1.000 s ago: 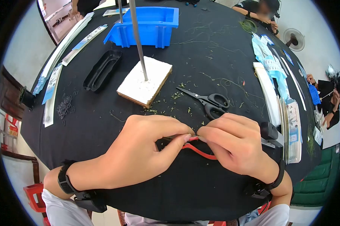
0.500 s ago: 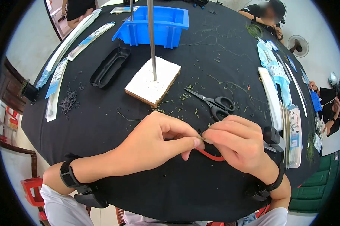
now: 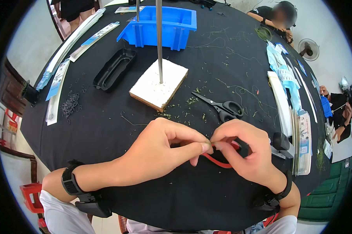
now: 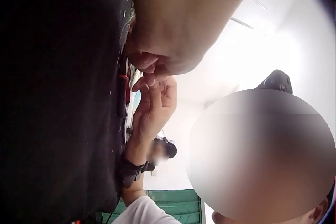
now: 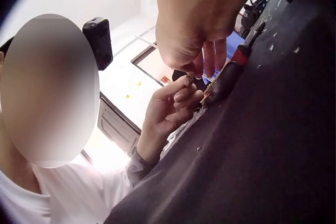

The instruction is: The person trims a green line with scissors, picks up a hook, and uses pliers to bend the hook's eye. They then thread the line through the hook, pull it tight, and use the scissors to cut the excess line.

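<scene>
Small piece (image 3: 211, 143), pinched between thumb and forefinger of left hand (image 3: 156, 150) and, just beside, those of right hand (image 3: 246, 150), fingertips closed down tight. Looks dull greenish brown, mostly hidden, too tiny for detail. Below the hands, red-handled tool (image 3: 219, 163); beyond, black scissors (image 3: 217, 104), then white-topped block (image 3: 148, 84).

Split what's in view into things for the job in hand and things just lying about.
Likely in the job:
tiny pinched item, too small to identify
red-handled tool, close by, perhaps

Apparently lying about:
black scissors
black tray
blue bin
white-topped block
</scene>
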